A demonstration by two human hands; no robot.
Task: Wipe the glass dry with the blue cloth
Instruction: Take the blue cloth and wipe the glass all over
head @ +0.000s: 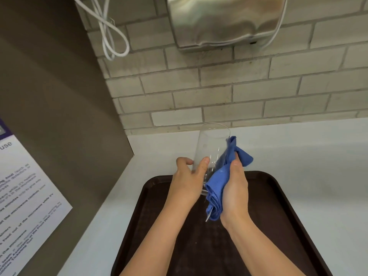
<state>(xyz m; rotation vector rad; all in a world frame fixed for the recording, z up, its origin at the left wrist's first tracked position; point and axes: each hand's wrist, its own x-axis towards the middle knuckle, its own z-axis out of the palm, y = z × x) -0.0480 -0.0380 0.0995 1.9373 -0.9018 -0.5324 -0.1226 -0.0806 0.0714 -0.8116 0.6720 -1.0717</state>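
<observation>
From my head camera, looking down: my left hand (188, 177) is wrapped around the lower part of the glass (211, 148), thumb on the near side and fingers curled round the far side, so it is clamped firmly on it. The glass is clear and tall, tilted away from me with its open mouth pointing up toward the wall, and it is held in the air above the far edge of the tray (278, 196), not resting on anything.

My right hand (236, 188) is closed on the blue cloth (219, 182), which is bunched and folded lengthwise. I press the cloth against the right side of the glass; its top end reaches up nearly to the rim, and its lower end hangs past the base of the glass toward my wrist. The two hands are close together, with the glass and cloth between them.

The dark brown tray lies on the white tabletop (308, 156) beneath my forearms. Behind it rises a wall of pale bricks (219, 86). A metal dispenser (225, 22) is fixed high on that wall, and white cables (111, 36) loop down to its left. On my left stands a grey-brown panel (59, 96) with a printed notice (25, 196) stuck to it.
</observation>
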